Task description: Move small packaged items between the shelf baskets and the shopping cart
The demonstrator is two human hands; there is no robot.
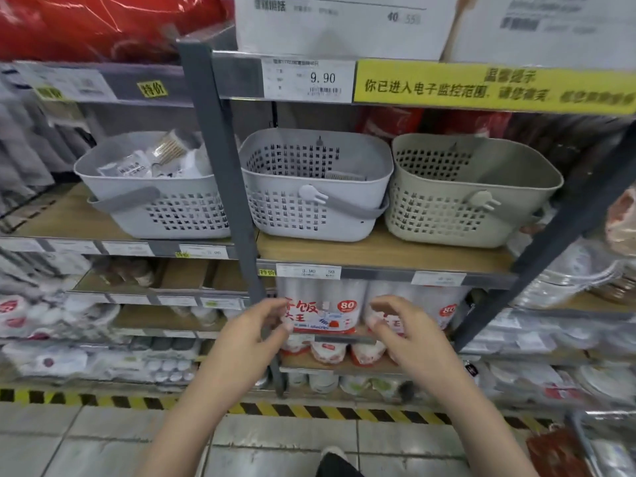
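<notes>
The person stands facing the shelf with both forearms raised, the left hand [256, 330] and the right hand [401, 327] held side by side in front of the lower shelf, fingers loosely curled toward each other and grasping nothing; both look released, between one item and the next. The task's small packaged items [151, 160] show mainly in the left basket [144, 197], a pale grey one piled with wrapped packets on the upper wooden shelf [378, 249]. The middle basket [309, 187] holds what seems to be one flat packet near its far wall, and the beige basket [471, 191] at the right shows nothing inside from this angle. The shopping cart is not clearly in view; a wire edge at the near right corner may belong to it, but that cannot be told. Judging by the idle hands, the step in hand is a reach for the next item, which calls for lifting a hand well up and left to the full basket. The grey shelf upright [223, 166] stands between the left and middle baskets and would have to be skirted. Stacked cup packs [320, 311] sit just behind the hands, and a price tag [309, 79] hangs on the rail above.
</notes>
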